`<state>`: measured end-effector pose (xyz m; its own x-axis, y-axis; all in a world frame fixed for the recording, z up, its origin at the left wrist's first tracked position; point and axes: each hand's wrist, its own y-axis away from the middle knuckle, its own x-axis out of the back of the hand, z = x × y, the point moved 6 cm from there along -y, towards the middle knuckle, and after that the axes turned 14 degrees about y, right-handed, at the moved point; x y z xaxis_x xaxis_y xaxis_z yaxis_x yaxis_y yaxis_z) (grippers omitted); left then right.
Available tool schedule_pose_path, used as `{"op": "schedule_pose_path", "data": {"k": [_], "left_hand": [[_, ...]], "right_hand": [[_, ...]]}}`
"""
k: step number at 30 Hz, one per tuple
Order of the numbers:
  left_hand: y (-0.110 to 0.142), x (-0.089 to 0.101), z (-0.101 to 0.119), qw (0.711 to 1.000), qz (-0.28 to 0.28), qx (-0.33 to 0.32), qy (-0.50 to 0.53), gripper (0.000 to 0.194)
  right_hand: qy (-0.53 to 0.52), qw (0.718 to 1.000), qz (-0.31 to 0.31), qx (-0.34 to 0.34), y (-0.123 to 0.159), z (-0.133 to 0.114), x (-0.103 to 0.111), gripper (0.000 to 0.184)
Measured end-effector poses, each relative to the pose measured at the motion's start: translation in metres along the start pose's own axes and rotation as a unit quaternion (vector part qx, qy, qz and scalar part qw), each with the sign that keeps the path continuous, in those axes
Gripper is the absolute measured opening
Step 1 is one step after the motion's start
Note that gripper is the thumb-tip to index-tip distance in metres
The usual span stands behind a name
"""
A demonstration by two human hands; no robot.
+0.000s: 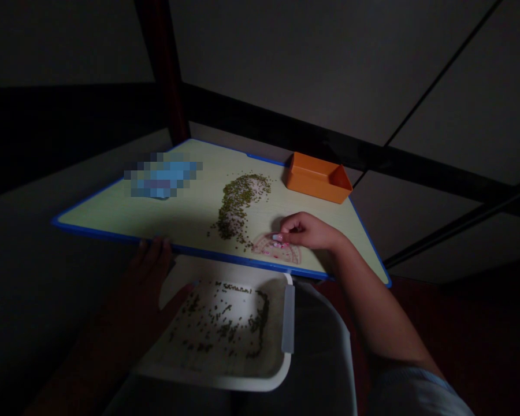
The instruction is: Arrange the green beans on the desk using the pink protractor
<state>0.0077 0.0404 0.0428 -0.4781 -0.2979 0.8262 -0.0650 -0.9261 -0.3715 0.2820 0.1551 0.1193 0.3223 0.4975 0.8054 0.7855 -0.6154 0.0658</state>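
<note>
My right hand (305,230) is closed, with thumb and fingertips pinched on the upper edge of a clear, pinkish protractor (292,253) near the front edge of the table. Just left of it, small green beans (236,202) lie in a curved, loose pile on the pale tabletop. Below the table edge, my left hand (156,277) grips the left side of a white plastic tub (288,323), its thumb over the rim and its fingers outside. More green beans are scattered across the tub's bottom. The left hand is in deep shadow.
An orange open box (316,179) stands at the table's back right. A blurred blue object (162,178) lies at the left. The table (190,216) has a raised blue rim, and a wall with dark trim stands close behind. The tub rests on the person's lap.
</note>
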Motion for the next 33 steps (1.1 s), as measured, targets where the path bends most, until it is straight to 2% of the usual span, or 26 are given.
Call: {"op": "schedule_pose_path", "data": {"k": [5,15,22,33], "left_hand": [[0.001,-0.001,-0.002,1.000,0.009,-0.017,-0.015,0.085],[0.000,0.000,0.000,1.000,0.013,-0.020,-0.010,0.086],[0.000,0.000,0.001,1.000,0.009,-0.007,-0.004,0.087],[0.002,-0.003,-0.003,1.000,0.009,-0.018,-0.011,0.084]], "right_hand": [[0.004,1.000,0.008,-0.010,0.002,0.005,0.003,0.038],[-0.004,0.997,0.041,-0.071,0.010,0.016,0.016,0.035],[-0.016,0.999,0.015,-0.036,0.004,0.009,0.006,0.041],[-0.014,1.000,-0.002,-0.022,0.007,0.010,0.008,0.042]]}}
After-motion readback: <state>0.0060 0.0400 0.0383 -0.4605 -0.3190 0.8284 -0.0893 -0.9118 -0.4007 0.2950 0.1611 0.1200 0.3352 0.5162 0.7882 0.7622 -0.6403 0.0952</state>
